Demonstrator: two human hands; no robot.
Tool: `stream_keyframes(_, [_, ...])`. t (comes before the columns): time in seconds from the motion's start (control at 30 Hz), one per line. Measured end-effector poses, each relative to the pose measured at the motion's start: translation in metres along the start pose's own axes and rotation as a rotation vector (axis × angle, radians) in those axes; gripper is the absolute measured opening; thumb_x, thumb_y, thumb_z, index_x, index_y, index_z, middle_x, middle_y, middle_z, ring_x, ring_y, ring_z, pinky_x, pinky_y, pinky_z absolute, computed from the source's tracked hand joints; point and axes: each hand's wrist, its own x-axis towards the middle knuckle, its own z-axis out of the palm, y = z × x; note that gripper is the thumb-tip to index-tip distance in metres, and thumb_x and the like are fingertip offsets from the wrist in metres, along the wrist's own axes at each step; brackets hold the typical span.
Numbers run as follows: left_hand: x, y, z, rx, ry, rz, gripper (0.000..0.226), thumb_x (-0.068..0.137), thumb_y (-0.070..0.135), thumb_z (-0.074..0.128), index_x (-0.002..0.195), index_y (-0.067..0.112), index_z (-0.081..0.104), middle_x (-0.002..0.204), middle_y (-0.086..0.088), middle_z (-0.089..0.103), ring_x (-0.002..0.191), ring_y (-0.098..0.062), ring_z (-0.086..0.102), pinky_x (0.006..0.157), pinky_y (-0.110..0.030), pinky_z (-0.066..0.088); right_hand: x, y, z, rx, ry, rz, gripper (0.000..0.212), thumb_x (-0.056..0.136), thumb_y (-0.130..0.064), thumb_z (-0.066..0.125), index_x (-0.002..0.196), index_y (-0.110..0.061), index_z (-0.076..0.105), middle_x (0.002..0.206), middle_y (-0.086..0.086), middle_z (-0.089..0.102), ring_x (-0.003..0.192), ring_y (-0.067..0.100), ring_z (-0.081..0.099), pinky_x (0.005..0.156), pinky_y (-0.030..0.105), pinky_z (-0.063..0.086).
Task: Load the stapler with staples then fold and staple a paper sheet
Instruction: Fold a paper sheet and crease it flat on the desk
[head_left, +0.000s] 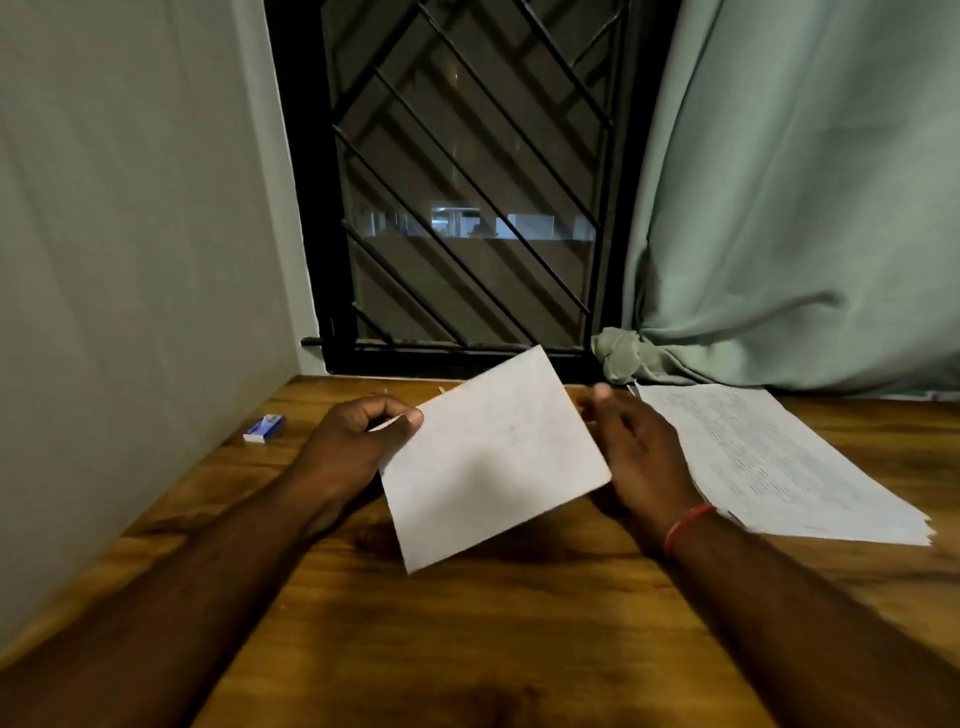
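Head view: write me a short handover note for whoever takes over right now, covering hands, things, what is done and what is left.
Left grip: pinches the paper sheet at its left edge, lifted off the table.
Right grip: at the sheet's right edge; whether it holds is unclear.
Staple box: on the table, far left. Paper stack: on the table, right. Stapler: not clearly visible.
Done: the sheet looks folded in half. Whether the stapler is loaded cannot be told.
Left: staple the sheet.
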Motion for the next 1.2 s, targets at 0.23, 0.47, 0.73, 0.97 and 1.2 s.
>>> stream_keyframes(0.23, [-0.009,0.009,0.018,-0.423,0.188,-0.068,0.020,0.103,0.033,0.071,0.106,0.017,0.081,0.101,-0.001,0.085,0.097,-0.026,0.080,0.086,-0.043,0.065,-0.032,-0.050,0.018,0.849,-0.263,0.181,0.068,0.084,-0.068,0.084,0.103,-0.003,0.077,0.084,0.017,0.068,0.065,0.025,0.059,0.066,0.044,0.044])
stream_keyframes(0.47, [-0.007,0.002,0.022,-0.352,0.204,-0.026,0.016,0.100,0.036,0.074,0.107,0.024,0.082,0.104,0.005,0.084,0.103,-0.024,0.078,0.081,-0.037,0.063,-0.034,-0.050,0.026,0.725,-0.188,0.213,0.019,0.087,-0.026,0.090,0.089,-0.008,0.082,0.073,0.016,0.066,0.059,0.025,0.052,0.078,0.052,0.048])
stream_keyframes(0.73, [-0.011,0.014,0.012,0.266,0.270,0.355,0.019,0.096,0.051,0.074,0.109,0.062,0.065,0.112,0.023,0.062,0.094,-0.003,0.063,0.074,-0.009,0.046,-0.031,-0.051,0.010,0.378,-0.144,-0.017,0.025,0.104,-0.028,0.075,0.079,-0.028,0.079,0.073,-0.004,0.075,0.068,0.012,0.066,0.070,0.028,0.055])
stream_keyframes(0.97, [-0.010,0.019,0.008,0.063,0.225,0.201,0.037,0.099,0.047,0.073,0.131,0.036,0.058,0.082,-0.004,0.078,0.064,-0.015,0.070,0.066,-0.032,0.059,-0.030,-0.047,0.012,0.341,-0.146,-0.064,0.014,0.107,-0.024,0.072,0.098,-0.025,0.082,0.082,-0.014,0.078,0.078,0.007,0.069,0.076,0.026,0.056])
stream_keyframes(1.2, [-0.005,0.005,0.009,-0.281,-0.018,0.045,0.033,0.100,0.036,0.074,0.113,0.005,0.073,0.090,-0.027,0.079,0.066,-0.039,0.070,0.068,-0.042,0.055,-0.024,-0.042,0.015,0.538,-0.146,0.096,0.015,0.097,-0.028,0.084,0.105,-0.016,0.085,0.098,0.006,0.083,0.095,0.028,0.075,0.099,0.062,0.062])
